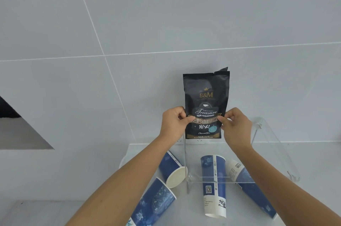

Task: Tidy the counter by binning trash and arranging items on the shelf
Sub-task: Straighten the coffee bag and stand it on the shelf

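A black coffee bag (pixel 206 96) with gold lettering stands upright on top of the clear acrylic shelf (pixel 265 144), close to the wall. My left hand (pixel 173 122) pinches its left edge and my right hand (pixel 235 124) pinches its right edge, both at mid height. Several blue and white paper cups lie on their sides on the white counter (pixel 313 194) below: one cup (pixel 172 169) under the shelf's left side, one cup (pixel 153 205) in front of it, one cup (pixel 214 185) in the middle, one cup (pixel 251 187) to the right.
A grey tiled wall (pixel 166 22) fills the upper view directly behind the shelf. A dark recess (pixel 11 115) opens in the wall at the left. The shelf's front edge (pixel 221 182) crosses over the middle cups.
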